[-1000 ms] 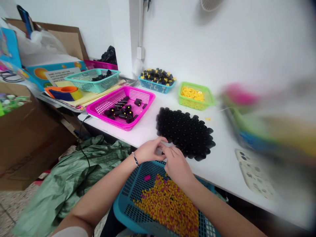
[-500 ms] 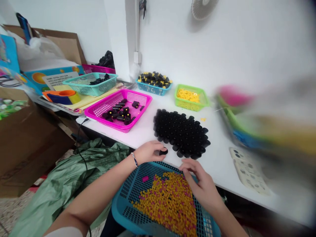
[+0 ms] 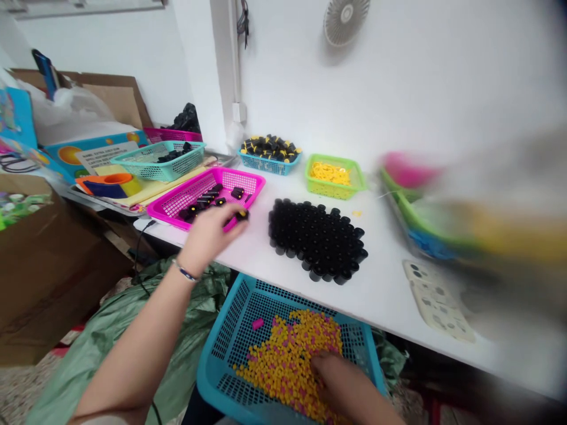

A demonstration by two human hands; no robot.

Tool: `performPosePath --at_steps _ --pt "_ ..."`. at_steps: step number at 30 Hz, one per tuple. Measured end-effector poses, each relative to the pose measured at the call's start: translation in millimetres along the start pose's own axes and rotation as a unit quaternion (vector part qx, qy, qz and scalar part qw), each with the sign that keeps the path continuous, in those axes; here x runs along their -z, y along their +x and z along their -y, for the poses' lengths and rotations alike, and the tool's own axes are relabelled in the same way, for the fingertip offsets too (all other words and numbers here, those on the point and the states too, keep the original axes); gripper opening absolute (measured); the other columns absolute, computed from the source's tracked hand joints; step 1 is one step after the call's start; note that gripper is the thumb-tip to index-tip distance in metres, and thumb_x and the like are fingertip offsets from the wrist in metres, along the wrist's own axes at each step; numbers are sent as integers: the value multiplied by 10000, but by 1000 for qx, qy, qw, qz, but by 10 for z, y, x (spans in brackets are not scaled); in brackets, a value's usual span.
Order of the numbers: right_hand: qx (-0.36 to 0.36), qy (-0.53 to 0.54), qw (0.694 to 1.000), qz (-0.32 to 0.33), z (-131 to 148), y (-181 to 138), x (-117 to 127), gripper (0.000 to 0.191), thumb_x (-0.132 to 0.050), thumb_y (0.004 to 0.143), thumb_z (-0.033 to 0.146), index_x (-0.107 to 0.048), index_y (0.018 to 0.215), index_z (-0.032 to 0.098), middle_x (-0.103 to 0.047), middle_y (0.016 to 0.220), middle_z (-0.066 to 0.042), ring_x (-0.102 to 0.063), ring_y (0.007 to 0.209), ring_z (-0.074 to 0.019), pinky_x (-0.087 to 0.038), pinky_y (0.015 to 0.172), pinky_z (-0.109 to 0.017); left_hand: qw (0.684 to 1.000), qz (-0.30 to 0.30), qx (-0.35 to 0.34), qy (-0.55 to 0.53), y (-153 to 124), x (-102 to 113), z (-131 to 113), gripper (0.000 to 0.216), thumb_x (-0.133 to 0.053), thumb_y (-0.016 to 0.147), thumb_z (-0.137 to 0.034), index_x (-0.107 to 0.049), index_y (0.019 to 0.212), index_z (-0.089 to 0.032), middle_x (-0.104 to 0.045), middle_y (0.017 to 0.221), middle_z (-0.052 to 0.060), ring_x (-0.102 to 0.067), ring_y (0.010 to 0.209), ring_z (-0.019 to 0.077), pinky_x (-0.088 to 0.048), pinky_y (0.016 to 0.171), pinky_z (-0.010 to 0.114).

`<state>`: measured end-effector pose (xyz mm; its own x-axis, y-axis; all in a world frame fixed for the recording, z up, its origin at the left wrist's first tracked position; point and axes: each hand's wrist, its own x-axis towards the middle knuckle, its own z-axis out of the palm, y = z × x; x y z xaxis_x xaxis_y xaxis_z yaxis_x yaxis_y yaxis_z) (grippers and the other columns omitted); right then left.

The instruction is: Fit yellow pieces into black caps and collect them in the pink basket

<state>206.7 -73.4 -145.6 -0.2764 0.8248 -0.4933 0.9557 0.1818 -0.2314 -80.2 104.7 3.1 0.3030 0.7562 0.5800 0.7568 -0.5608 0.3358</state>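
The left hand (image 3: 211,233) pinches a black cylinder (image 3: 241,215) at the right edge of the pink basket (image 3: 172,203), yellow end clear of its fingers; the right hand (image 3: 328,365), grip too buried to tell, is among yellow pieces (image 3: 274,372) in the blue basket (image 3: 221,330), handy below the front edge of the worktop (image 3: 252,257).

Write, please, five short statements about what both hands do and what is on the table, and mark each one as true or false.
1. The left hand holds a black piece with a yellow spot. True.
2. The right hand lies flat on the table. False: it is in the small yellow and pink pieces in the blue basket.
3. The black cylinders stand close together in a group. True.
4. The green basket holds black pieces. False: it holds yellow pieces.
5. In the picture, the magenta basket is left of the black cylinders. True.
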Motion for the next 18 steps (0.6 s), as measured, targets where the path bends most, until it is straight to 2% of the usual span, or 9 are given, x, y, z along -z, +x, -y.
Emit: performPosePath --at_steps 3,5,6,8,10,11,13,15,18 --pt "-30 -2 1000 4 38 7 -16 292 -510 610 47 -659 827 174 -694 911 -103 -658 821 -254 -433 613 -253 992 -106 23 68 146 252 142 582 -658 743 -371 -446 1257 -199 -479 1312 105 -442 1196 298 -328 1008 453" --pt "-55 6 998 22 66 10 -3 268 -505 638 53 -679 797 181 -710 834 -102 -670 790 -259 -441 602 -254 991 -113 5 66 146 207 69 505 -639 763 -352 -479 1215 -196 -482 1299 98 -409 1220 295 -288 1031 462" --pt "-67 9 997 30 76 13 1 261 -499 653 57 -689 783 182 -713 803 -106 -674 781 -264 -447 601 -258 995 -92 -11 44 116 120 -20 405 -602 796 -334 -509 1167 -199 -525 1241 83 -440 1186 272 -304 1021 448" --pt "-82 10 996 35 87 21 -4 260 -496 666 61 -702 776 175 -715 782 -123 -677 782 -277 -460 603 -270 998 -9 -54 -30 15 -153 -267 235 -520 856 -294 -550 1073 -208 -598 1076 48 -518 1062 212 -371 967 388" --pt "-88 16 995 33 84 29 -24 262 -495 674 64 -710 782 166 -714 772 -137 -679 780 -283 -472 604 -279 982 113 -102 -111 -109 -492 -537 220 -507 866 -289 -551 1071 -223 -594 1017 32 -542 972 176 -426 903 330" --pt "-93 21 995 41 78 32 -36 256 -502 673 67 -713 783 163 -714 771 -142 -680 780 -285 -478 606 -284 973 153 -115 -128 -167 -660 -656 233 -522 858 -296 -555 1079 -232 -579 1008 34 -539 953 176 -440 879 320" --pt "-108 34 991 67 57 33 -64 256 -528 655 64 -718 792 169 -716 775 -139 -681 781 -289 -489 619 -296 967 188 -114 -125 -252 -954 -834 264 -553 838 -323 -562 1089 -243 -548 963 41 -535 904 185 -455 837 325" --pt "-123 41 988 88 28 29 -93 283 -569 613 47 -720 810 183 -719 782 -131 -680 791 -298 -497 639 -309 969 197 -102 -111 -289 -1161 -927 321 -585 814 -351 -550 1117 -248 -517 935 44 -527 876 195 -462 806 330" --pt "-127 47 988 75 -10 18 -138 333 -591 574 20 -714 822 206 -720 784 -106 -680 793 -286 -500 663 -309 972 193 -93 -95 -279 -1302 -961 322 -596 806 -363 -542 1100 -245 -491 917 41 -515 860 199 -462 786 334"
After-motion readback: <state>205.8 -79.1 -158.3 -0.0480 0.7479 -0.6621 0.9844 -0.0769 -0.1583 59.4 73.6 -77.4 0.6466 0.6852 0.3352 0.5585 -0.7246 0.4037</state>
